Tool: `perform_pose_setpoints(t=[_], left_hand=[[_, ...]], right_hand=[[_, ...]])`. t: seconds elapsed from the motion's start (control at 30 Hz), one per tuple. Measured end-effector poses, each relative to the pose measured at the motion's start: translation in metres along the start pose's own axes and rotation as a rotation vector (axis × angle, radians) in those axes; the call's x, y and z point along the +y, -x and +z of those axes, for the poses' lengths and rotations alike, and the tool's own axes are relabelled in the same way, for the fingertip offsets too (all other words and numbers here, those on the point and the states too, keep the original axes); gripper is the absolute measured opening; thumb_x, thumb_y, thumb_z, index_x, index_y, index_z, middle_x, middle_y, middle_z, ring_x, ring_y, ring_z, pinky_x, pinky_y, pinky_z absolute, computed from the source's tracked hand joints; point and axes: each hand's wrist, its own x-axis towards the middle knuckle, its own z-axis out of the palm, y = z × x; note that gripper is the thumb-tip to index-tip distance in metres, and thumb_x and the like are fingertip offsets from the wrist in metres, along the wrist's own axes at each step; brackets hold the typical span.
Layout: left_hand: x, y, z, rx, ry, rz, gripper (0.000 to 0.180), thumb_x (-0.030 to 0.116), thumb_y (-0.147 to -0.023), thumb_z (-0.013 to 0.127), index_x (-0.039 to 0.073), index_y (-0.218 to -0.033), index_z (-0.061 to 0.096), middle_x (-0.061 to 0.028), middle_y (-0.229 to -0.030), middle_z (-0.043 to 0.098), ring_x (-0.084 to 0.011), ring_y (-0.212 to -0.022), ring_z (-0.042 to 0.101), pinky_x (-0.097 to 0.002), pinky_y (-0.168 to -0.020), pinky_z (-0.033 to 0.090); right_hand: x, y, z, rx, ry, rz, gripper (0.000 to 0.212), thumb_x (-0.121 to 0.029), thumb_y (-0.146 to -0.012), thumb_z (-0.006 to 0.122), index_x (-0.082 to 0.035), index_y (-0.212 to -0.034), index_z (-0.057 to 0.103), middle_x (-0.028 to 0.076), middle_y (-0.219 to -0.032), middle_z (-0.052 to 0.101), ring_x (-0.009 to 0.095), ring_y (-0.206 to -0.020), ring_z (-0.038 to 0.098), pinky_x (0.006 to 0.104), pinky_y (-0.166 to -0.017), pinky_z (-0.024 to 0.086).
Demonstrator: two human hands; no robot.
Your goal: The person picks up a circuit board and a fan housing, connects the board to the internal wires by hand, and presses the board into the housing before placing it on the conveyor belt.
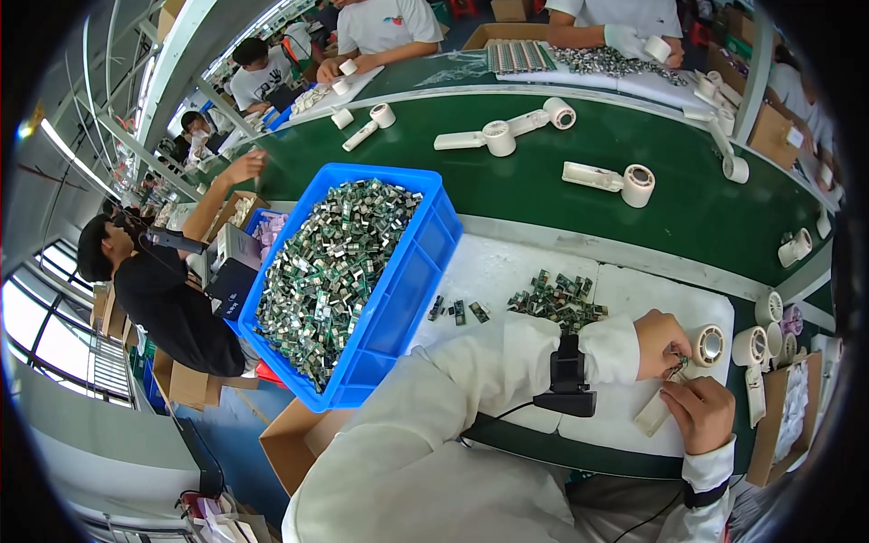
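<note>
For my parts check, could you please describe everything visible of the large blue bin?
The large blue bin looks plastic: rectangular, with a rim and ribbed outer wall. Its open top faces up; small green circuit boards fill much of it, touching its walls. It stands at the left end of the white work surface.

Toward the far side, the white mat [520,255] gives passage between the blue bin [405,288], left, and circuit-board pile [563,306]; white fans [749,346] crowd the right.

Bright, fairly even light comes from blown-out windows [29,326] and a glowing tube light [80,159] at left, while fisheye distortion bends straight edges toward blackened corners.
</note>
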Motion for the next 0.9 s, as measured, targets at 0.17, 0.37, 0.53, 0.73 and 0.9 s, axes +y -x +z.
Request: perform_pose_setpoints(t=[0.17,0.37,0.53,0.73,0.9], left_hand=[[0.000,0.000,-0.003,0.002,-0.037,0.016,0.021,0.003,-0.079,0.065,-0.001,-0.099,0.072,-0.0207,-0.086,0.071,-0.0330,-0.076,0.069,-0.0377,-0.073,0.054],[0.001,-0.003,-0.006,-0.056,-0.091,0.044,0.021,0.003,-0.079,0.064,-0.003,-0.098,0.072,-0.0206,-0.087,0.071,-0.0334,-0.079,0.070,-0.0375,-0.075,0.055],[-0.004,0.000,-0.009,0.002,-0.117,0.057,0.017,0.008,-0.077,0.067,0.000,-0.090,0.074,-0.0190,-0.083,0.071,-0.0340,-0.078,0.070,-0.0386,-0.071,0.056],[-0.004,-0.003,-0.007,0.003,-0.095,0.083,0.017,0.008,-0.075,0.067,0.000,-0.087,0.074,-0.0188,-0.082,0.071,-0.0346,-0.077,0.070,-0.0392,-0.070,0.056],[-0.016,-0.003,-0.010,-0.069,-0.189,0.103,0.021,0.007,-0.077,0.067,-0.002,-0.095,0.071,-0.0225,-0.092,0.070,-0.0349,-0.082,0.069,-0.0410,-0.076,0.055]], right_hand=[[-0.005,-0.004,0.001,-0.021,0.072,-0.038,0.022,-0.010,-0.071,0.079,-0.011,-0.092,0.073,0.006,-0.078,0.063,0.025,-0.065,0.059,0.0369,-0.058,0.048],[-0.007,-0.007,0.001,-0.027,0.102,-0.085,0.021,-0.009,-0.074,0.076,-0.010,-0.095,0.072,0.004,-0.080,0.063,0.022,-0.068,0.058,0.0357,-0.060,0.047],[-0.007,-0.009,0.002,-0.055,0.176,-0.141,0.021,-0.005,-0.076,0.072,-0.007,-0.096,0.071,0.006,-0.081,0.064,0.024,-0.069,0.057,0.0369,-0.060,0.047],[-0.010,-0.001,0.002,0.087,-0.210,0.315,0.013,-0.003,-0.087,0.065,0.001,-0.099,0.068,0.012,-0.084,0.067,0.021,-0.070,0.061,0.0334,-0.065,0.049],[-0.011,-0.002,0.016,0.189,-0.411,0.505,0.014,-0.008,-0.094,0.063,0.004,-0.099,0.066,0.011,-0.085,0.067,0.015,-0.077,0.062,0.0278,-0.072,0.050]])
